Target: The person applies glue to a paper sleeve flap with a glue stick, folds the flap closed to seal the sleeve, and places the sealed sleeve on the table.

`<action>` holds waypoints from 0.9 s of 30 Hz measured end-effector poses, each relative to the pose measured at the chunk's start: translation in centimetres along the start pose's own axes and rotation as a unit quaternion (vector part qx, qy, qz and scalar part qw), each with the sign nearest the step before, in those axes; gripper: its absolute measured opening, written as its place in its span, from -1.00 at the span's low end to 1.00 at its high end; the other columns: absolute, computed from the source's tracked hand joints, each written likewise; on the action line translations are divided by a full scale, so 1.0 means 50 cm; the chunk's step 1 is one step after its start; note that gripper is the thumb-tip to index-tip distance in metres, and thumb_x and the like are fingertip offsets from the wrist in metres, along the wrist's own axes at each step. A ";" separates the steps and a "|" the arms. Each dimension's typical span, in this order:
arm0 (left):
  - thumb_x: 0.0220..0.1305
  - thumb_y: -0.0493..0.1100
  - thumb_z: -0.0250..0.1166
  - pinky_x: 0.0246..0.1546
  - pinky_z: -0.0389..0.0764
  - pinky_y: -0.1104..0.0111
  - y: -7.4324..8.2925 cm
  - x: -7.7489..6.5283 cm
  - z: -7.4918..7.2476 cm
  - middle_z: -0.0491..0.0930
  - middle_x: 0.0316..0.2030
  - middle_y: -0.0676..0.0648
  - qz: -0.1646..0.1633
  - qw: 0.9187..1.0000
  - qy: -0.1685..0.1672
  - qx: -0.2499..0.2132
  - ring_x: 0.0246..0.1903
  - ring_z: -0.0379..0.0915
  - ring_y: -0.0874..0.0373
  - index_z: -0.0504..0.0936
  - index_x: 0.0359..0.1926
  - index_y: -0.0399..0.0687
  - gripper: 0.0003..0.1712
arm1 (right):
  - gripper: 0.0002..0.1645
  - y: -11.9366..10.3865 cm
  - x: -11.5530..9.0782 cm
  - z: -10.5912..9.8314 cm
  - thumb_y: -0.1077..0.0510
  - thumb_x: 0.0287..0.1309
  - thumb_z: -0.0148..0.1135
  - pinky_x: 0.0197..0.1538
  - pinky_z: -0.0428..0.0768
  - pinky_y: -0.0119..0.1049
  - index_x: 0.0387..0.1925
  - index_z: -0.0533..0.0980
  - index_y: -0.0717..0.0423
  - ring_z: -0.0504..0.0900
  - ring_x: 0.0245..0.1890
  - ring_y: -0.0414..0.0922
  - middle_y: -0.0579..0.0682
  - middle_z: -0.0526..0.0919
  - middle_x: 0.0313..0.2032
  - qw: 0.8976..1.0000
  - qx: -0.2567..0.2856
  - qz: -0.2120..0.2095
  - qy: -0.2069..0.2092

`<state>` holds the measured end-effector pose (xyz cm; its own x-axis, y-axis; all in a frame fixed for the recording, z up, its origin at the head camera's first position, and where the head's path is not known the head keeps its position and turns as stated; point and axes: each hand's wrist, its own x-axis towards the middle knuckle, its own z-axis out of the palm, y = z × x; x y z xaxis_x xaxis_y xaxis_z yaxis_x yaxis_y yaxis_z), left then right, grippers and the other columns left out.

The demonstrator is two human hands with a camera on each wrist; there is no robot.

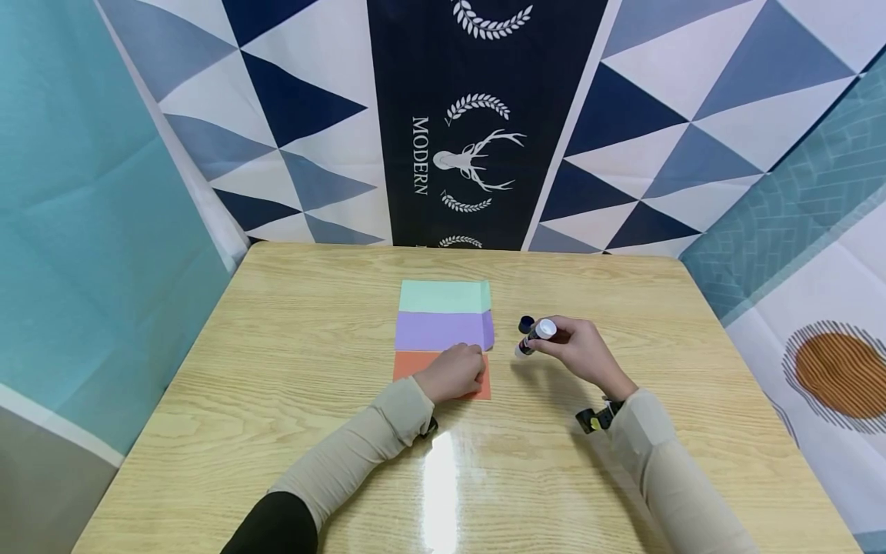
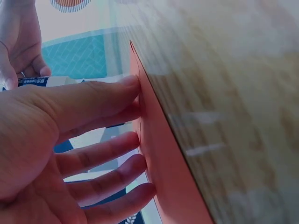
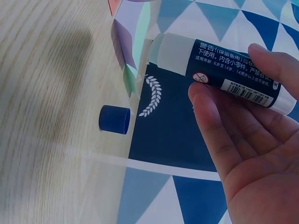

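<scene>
My left hand (image 1: 453, 373) rests on an orange sheet of paper (image 1: 413, 363). In the left wrist view its fairly straight fingertips (image 2: 133, 81) touch the orange surface. Just beyond lie a purple sheet (image 1: 439, 331) and a pale green sheet (image 1: 441, 297), each with a folded flap along its right side. To the right, my right hand (image 1: 574, 350) pinches an uncapped glue stick (image 3: 233, 70) between thumb and fingers, tilted above the table. Its pale glue end points away from the palm. The dark blue cap (image 3: 114, 120) lies on its side on the table.
A wood-grain table (image 1: 291, 346) carries everything. Behind it hangs a patterned cloth (image 1: 457, 200) with triangles and a deer print. More cloth hangs on the left (image 1: 104, 192) and right. A small dark device (image 1: 597, 419) is strapped at the right wrist.
</scene>
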<state>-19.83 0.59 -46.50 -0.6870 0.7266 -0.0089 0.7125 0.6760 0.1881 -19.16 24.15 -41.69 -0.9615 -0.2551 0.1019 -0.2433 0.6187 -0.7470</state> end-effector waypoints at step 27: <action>0.21 -0.17 0.36 -0.22 0.51 0.40 0.007 0.000 -0.003 0.60 -0.42 0.05 0.000 1.000 0.001 -0.011 -0.40 0.49 0.20 0.68 -0.54 0.01 -0.82 | -0.73 -0.002 -0.006 -0.008 0.08 0.14 0.40 -0.26 0.61 -0.46 -0.20 0.64 0.17 0.65 -0.32 -0.31 0.14 0.73 -0.22 1.000 -0.007 0.003 0.003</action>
<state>-19.62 0.81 -46.30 -0.6872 0.7265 -0.0065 0.7095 0.6730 0.2090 -18.88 24.48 -41.39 -0.9636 -0.2469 0.1026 -0.2400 0.6301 -0.7385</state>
